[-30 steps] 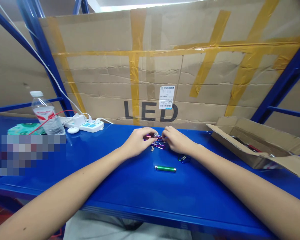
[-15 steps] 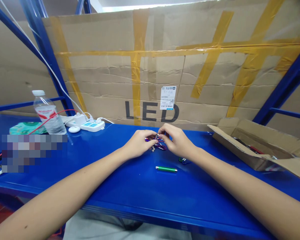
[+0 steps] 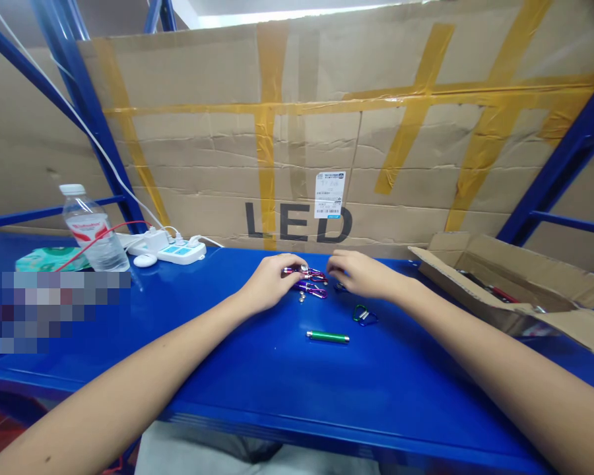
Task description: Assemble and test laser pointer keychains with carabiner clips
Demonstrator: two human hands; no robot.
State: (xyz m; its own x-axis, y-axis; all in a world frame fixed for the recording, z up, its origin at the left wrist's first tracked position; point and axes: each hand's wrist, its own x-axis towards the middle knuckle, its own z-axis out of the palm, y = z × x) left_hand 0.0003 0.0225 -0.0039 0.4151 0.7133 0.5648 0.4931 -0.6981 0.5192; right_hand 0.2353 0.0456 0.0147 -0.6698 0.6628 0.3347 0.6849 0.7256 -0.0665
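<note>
My left hand (image 3: 270, 282) is closed, thumb and forefinger pinching a small silver piece (image 3: 304, 268). Just behind and under those fingertips are a red metal tube with a carabiner clip (image 3: 317, 276) and a purple one (image 3: 311, 289). Several tiny silver round pieces (image 3: 301, 298) lie beside the thumb. To the right, my right hand (image 3: 356, 274) has its fingers curled down over a dark blue item (image 3: 340, 287), mostly hidden. Nearer to me rest a green metal tube with silver ends (image 3: 328, 337) and green and blue carabiner clips (image 3: 365, 315).
An open cardboard box (image 3: 505, 297) with dark and red items stands at right. At left are a water bottle (image 3: 94, 231), a green packet (image 3: 49, 259), and a white power strip (image 3: 181, 252) with cables. A large cardboard sheet (image 3: 208, 158) backs the blue table (image 3: 257, 389).
My right hand has parted from the left and moved right to the dark blue item. The left hand stays near its spot with the silver piece. The carabiner clips are uncovered.
</note>
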